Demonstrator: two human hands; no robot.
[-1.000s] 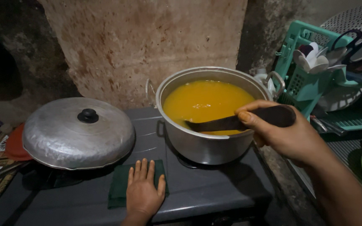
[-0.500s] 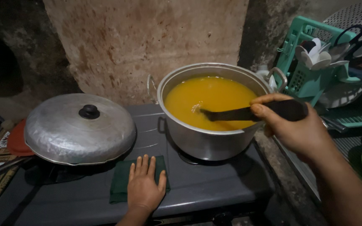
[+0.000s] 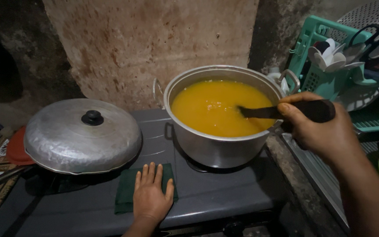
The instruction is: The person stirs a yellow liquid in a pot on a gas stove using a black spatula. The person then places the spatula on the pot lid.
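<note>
Pot (image 3: 218, 145): large metal stockpot on the right burner of the stove (image 3: 224, 197), two side handles, filled nearly to the rim with thick orange-yellow liquid (image 3: 211, 107).
Right hand (image 3: 323, 129): fingers closed around the dark handle of a ladle (image 3: 286, 112), thumb on top; grip firm, hand held just outside the pot's right rim.
Ladle: shaft runs roughly level over the rim, its far end dipped into the liquid right of centre; bowl hidden under the surface.
Left hand (image 3: 151, 197): flat and open, palm down, fingers spread, holding nothing; rests on a folded dark green cloth (image 3: 126, 193).
Cloth: lies on the stove top at the front, between the two burners.
Lid (image 3: 83, 135): domed dull metal with a black knob, covers a pan on the left burner; well apart from the pot.
Rack (image 3: 330, 70): teal plastic dish rack to the right of the pot, with white spoons and black-handled scissors in it.
Wall (image 3: 150, 48): rough, stained plaster behind the stove.
</note>
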